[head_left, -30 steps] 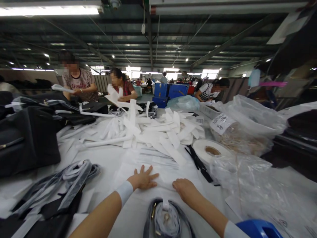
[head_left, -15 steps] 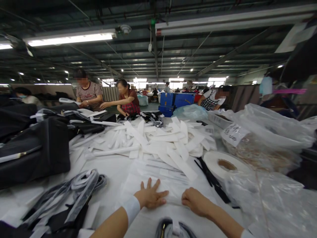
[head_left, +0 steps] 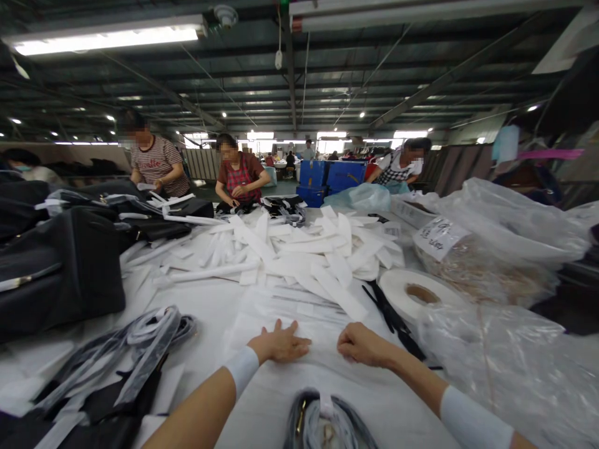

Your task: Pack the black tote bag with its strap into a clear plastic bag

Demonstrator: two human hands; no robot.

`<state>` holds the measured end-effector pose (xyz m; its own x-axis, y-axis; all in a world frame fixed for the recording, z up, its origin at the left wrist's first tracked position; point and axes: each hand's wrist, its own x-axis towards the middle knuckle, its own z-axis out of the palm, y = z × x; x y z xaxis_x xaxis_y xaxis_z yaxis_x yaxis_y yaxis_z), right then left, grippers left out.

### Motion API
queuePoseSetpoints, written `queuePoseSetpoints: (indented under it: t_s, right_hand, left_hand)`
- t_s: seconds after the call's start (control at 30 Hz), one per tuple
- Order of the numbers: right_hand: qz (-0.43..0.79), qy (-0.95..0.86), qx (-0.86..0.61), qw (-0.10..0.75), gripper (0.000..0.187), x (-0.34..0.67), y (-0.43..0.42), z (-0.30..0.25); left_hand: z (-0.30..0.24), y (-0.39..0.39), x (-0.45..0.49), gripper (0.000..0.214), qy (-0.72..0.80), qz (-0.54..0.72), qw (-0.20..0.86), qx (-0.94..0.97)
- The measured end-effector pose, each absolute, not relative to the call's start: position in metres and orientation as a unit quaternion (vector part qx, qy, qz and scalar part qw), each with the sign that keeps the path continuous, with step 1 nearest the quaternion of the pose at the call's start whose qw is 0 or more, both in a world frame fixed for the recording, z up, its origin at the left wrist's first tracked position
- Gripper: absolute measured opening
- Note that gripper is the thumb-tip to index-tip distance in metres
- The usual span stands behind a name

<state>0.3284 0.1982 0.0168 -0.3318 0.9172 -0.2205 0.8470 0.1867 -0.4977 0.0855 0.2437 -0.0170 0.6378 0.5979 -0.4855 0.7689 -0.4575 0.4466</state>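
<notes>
- Nearest, on the white surface [head_left: 257,411]: coiled strap [head_left: 314,424] with a gold clip [head_left: 300,416].
- Just past that, lying flat: clear plastic sheet [head_left: 322,340].
- On its left: left hand [head_left: 281,343], grip wide open, palm down, fingers spread.
- On its right: right hand [head_left: 362,344], grip curled in; cannot tell if pinching any plastic.
- Farther: messy pile of white strips [head_left: 299,249].
- Far back: blue boxes [head_left: 346,176].

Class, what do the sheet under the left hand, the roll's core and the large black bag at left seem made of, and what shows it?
Sheet: probably thin plastic, slightly glossy; it looks wrinkled and see-through.
Core: likely matte cardboard, judging by its plain brown colour.
Black bag: smooth, softly shiny surface; coated fabric or leather-like, the look leaves it open.
</notes>
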Motion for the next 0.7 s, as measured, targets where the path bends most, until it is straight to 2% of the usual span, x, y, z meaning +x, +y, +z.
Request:
queuePoseSetpoints:
  t_s: [0.07,0.2,0.3,0.37,0.47,0.7]
  right_hand:
    - [0.255,-0.763,-0.589,0.077,0.02,0.327,0.198,0.016]
    - [0.206,-0.752,-0.619,0.098,0.014,0.32,0.199,0.014]
    - [0.184,-0.76,-0.615,0.102,0.023,0.317,0.197,0.013]
    - [0.178,-0.767,-0.609,0.098,0.026,0.316,0.196,0.011]
    - [0.164,-0.76,-0.62,0.101,0.019,0.316,0.192,0.007]
    - [0.091,-0.74,-0.652,0.134,0.011,0.306,0.191,-0.007]
  left_hand:
    - [-0.017,0.241,0.085,0.067,0.41,-0.131,0.324,0.842]
    - [-0.013,0.237,0.087,0.08,0.421,-0.122,0.32,0.84]
    - [-0.01,0.24,0.098,0.08,0.418,-0.119,0.32,0.842]
    - [-0.008,0.244,0.108,0.077,0.422,-0.114,0.318,0.841]
    - [-0.006,0.243,0.127,0.07,0.468,-0.093,0.3,0.826]
    - [0.008,0.226,0.158,0.041,0.576,-0.005,0.217,0.788]
